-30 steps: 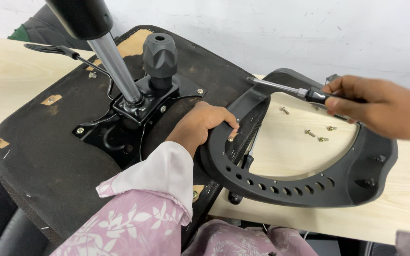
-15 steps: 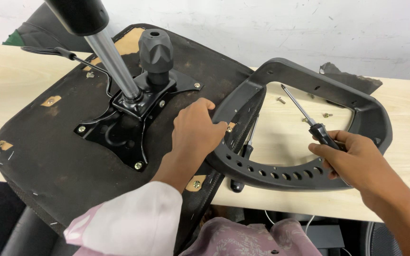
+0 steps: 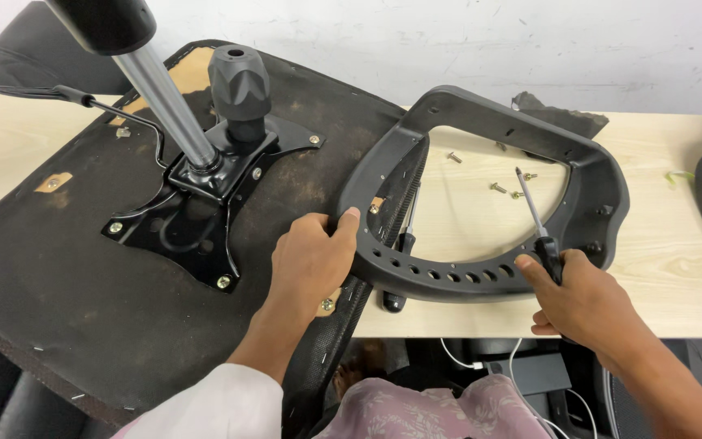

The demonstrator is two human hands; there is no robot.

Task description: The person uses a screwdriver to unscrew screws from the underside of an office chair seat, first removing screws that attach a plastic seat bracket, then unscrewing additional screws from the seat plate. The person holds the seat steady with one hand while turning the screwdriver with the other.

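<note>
Right hand (image 3: 582, 297), nearest, is closed around a screwdriver (image 3: 539, 228), tip raised over the table. Left hand (image 3: 310, 260) clamps the black armrest frame (image 3: 448, 280) against the upturned chair seat (image 3: 67, 301). Loose screws (image 3: 501, 189) lie beyond, inside the frame. Good practice: hold the frame steady and seat the tip squarely.

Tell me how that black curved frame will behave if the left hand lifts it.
The frame looks like moulded plastic, so probably stiff and fairly light. It is an open loop gripped at one end by the left hand, so the far side may sag or swing.
</note>
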